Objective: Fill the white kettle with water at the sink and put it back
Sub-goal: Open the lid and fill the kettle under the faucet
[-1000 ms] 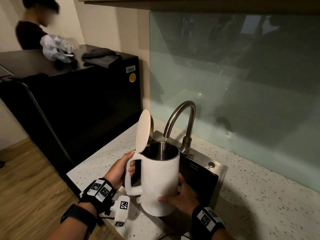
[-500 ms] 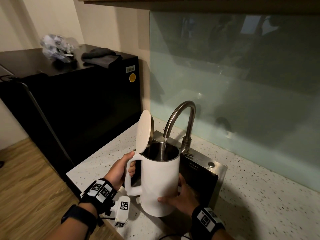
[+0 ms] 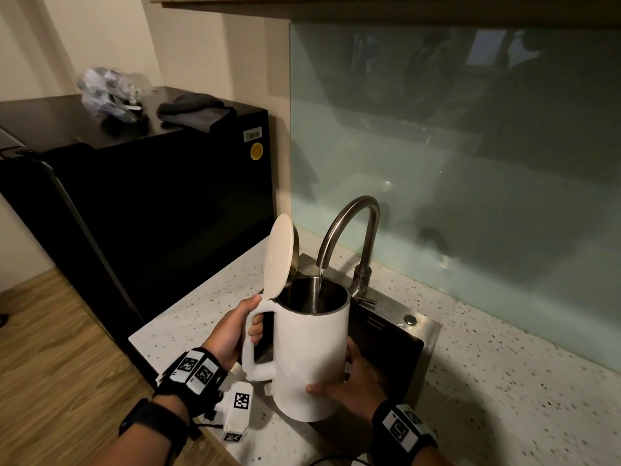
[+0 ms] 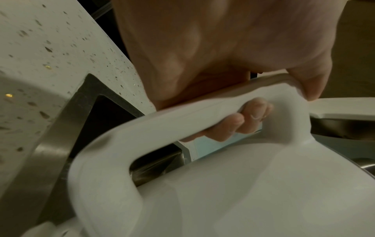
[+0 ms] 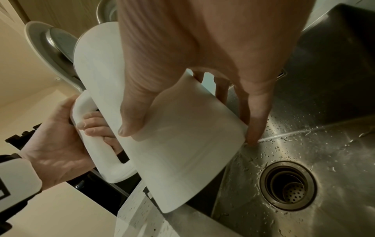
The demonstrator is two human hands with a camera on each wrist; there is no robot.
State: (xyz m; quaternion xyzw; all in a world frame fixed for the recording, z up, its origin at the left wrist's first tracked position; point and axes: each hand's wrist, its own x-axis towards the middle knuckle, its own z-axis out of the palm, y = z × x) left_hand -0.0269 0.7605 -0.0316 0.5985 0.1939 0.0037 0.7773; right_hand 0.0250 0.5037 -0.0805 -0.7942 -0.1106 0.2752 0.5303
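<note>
Beneath faucet point(image 3: 365, 199), left grip point(image 3: 228, 331) round white kettle point(image 3: 312, 358) handle, right grip point(image 3: 353, 381) round its body; fridge point(image 3: 151, 203) beside

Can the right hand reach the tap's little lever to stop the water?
Probably yes, but not right now. The right hand holds the white kettle; the lever sits just beyond, with open space between. It must let go first.
</note>
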